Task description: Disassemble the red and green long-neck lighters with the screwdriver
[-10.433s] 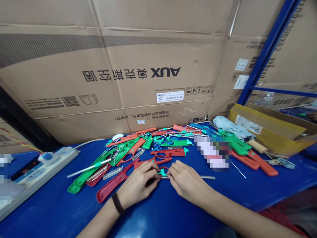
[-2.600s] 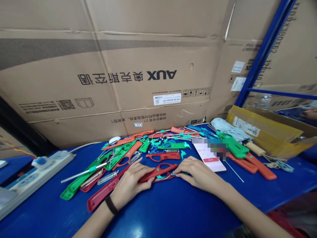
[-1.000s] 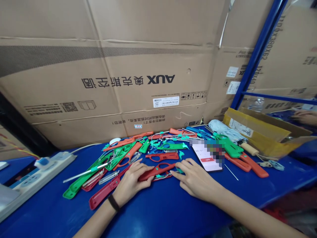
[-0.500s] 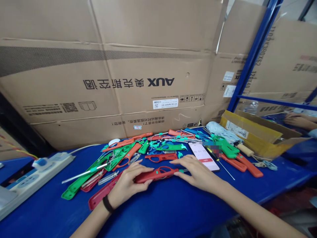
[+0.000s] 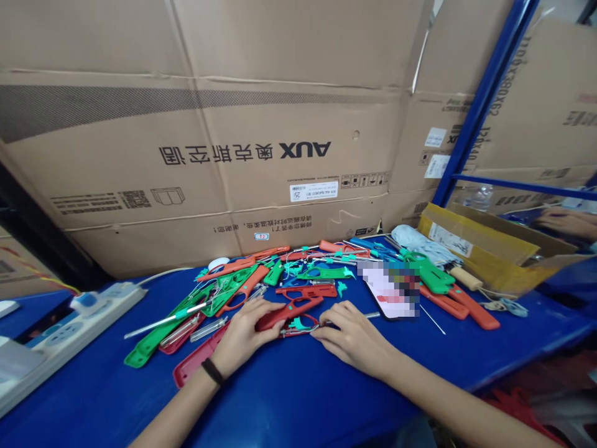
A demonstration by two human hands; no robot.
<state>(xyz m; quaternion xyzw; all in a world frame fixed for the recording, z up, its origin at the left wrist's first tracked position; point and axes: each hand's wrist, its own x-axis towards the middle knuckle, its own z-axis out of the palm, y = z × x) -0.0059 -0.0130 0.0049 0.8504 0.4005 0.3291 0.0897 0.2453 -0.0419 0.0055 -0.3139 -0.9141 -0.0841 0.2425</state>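
My left hand [image 5: 249,330] is closed on a red gas lighter casing half [image 5: 298,309], which sits tilted above the open lower half [image 5: 291,331]. A green trigger [image 5: 297,323] and thin wires show in that lower half. My right hand [image 5: 354,339] pinches the front end of the lighter, where the fingers hide the exact grip. A metal tube [image 5: 373,315] sticks out to the right beyond this hand. Under my left wrist lies another red casing half [image 5: 193,366], partly covered.
Green casings [image 5: 149,345], red and orange casings and loose parts lie piled behind my hands. A phone [image 5: 392,298] and a blurred-handled screwdriver [image 5: 433,320] are at right, by a yellow-taped box [image 5: 480,249]. A power strip [image 5: 69,336] runs along the left; cardboard [image 5: 261,112] stands behind.
The lighter's upper casing half has come away from the lower half in my left hand, baring the trigger and wires. My right hand has shifted slightly left and down.
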